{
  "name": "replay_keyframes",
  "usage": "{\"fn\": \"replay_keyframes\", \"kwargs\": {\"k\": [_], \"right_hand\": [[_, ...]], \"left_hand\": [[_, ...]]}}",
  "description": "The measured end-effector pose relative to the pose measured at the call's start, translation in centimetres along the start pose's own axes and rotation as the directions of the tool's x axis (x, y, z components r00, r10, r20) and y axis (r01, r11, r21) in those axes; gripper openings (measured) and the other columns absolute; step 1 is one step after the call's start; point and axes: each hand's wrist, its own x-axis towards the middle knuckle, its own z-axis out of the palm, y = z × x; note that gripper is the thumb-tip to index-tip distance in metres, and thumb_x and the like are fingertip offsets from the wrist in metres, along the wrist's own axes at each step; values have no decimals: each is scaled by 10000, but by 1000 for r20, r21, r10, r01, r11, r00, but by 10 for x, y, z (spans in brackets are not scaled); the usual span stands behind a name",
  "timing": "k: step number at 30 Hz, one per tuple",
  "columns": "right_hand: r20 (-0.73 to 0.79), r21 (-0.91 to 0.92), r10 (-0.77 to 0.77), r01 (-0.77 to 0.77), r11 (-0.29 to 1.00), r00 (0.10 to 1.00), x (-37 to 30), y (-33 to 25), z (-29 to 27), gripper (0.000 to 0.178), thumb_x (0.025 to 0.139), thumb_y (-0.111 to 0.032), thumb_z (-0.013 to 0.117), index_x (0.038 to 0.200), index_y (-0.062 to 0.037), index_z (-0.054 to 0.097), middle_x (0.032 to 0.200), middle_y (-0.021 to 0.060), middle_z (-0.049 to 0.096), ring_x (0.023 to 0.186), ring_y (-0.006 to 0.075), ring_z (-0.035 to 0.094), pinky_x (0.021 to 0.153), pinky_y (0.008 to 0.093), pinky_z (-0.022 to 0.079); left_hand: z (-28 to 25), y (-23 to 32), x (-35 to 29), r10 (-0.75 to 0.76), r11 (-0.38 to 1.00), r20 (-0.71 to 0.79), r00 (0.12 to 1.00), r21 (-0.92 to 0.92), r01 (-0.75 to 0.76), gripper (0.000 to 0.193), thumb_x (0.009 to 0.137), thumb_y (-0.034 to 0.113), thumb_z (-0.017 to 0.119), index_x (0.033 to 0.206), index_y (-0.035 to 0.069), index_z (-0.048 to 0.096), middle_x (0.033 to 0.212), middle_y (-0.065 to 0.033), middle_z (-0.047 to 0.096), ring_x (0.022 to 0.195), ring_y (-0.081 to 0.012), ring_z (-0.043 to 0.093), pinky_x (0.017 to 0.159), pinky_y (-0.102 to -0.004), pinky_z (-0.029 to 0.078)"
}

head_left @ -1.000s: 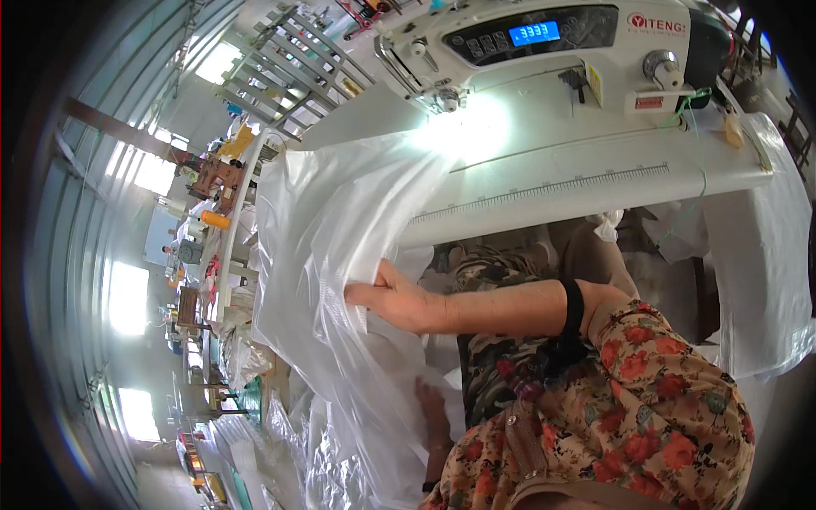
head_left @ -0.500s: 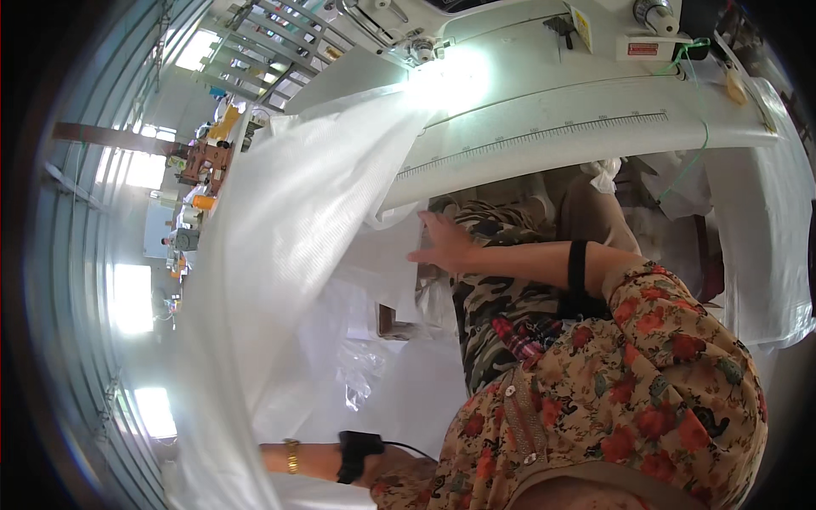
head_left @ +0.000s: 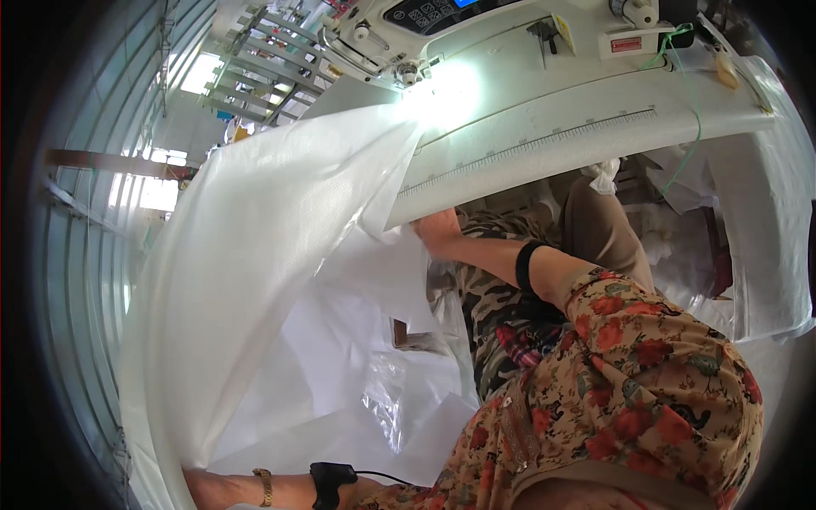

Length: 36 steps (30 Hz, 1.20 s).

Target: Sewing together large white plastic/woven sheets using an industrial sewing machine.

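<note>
A large white woven plastic sheet (head_left: 246, 212) runs from the lit needle area of a sewing machine (head_left: 408, 72) down the left side in long, taut folds. Those folds draw together at my left hand (head_left: 202, 488), low on the left, which is closed on the sheet's edge; its fingertips are covered by the sheet. Just below the front edge of the machine table (head_left: 527, 166) is my right hand (head_left: 438, 231), beside a hanging part of the same sheet. Its fingers are tucked out of sight, so their grip does not show.
Small snips (head_left: 544, 38) lie on the table near a white box (head_left: 629, 42). A green string (head_left: 699, 127) hangs over the table's right side. More white sheeting (head_left: 765, 238) drapes at the right. Crumpled clear plastic (head_left: 384, 399) lies below my arms.
My left hand has moved left and down, spreading the sheet wider and tighter. My right hand, open with fingers spread before, has moved up slightly against the table edge, its fingers now hidden.
</note>
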Motion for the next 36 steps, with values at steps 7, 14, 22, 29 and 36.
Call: {"fn": "replay_keyframes", "kwargs": {"k": [7, 14, 22, 29, 36], "right_hand": [[515, 812, -791, 106, 573, 329, -88, -34, -52, 231, 900, -239, 566, 879, -25, 651, 797, 105, 603, 724, 237, 563, 699, 364, 464], [371, 908, -875, 74, 412, 311, -118, 8, -190, 295, 940, -280, 576, 948, 9, 637, 830, 85, 631, 751, 145, 549, 721, 343, 457], [591, 793, -384, -421, 441, 710, -141, 31, -164, 305, 975, -252, 546, 966, 36, 643, 891, 57, 654, 841, 140, 583, 768, 343, 479], [586, 693, -211, -348, 631, 783, -136, 25, -171, 232, 973, -174, 533, 922, 35, 620, 772, 22, 639, 737, 53, 578, 663, 240, 478], [471, 605, -60, -273, 748, 880, -158, 90, -193, 184, 936, -113, 544, 979, 35, 645, 763, 58, 658, 689, 86, 594, 656, 287, 498]], "left_hand": [[-21, -20, 42, 173, 984, -260, 950, 87, -155, 608, 853, 502, 679, 1153, -23, 611, 1116, -187, 629, 943, -338, 623, 817, -397, 518], [105, 37, -86, 620, 316, 159, 768, 846, -430, 597, 913, 597, 526, 1087, 50, 688, 960, -126, 700, 825, -319, 664, 713, -490, 524], [153, 31, -284, -456, 816, 870, 188, 493, -302, 288, 953, 252, 519, 926, 24, 694, 915, -150, 699, 884, -305, 678, 796, -413, 506], [237, 221, -310, -78, 936, 834, 547, -127, 327, 173, 955, 82, 556, 1045, -48, 626, 962, -150, 699, 873, -230, 688, 769, -324, 524], [268, 242, -356, 45, 955, 760, 648, -223, 196, 350, 832, 120, 717, 1125, -14, 579, 1077, -167, 589, 988, -305, 582, 858, -399, 472]]}}
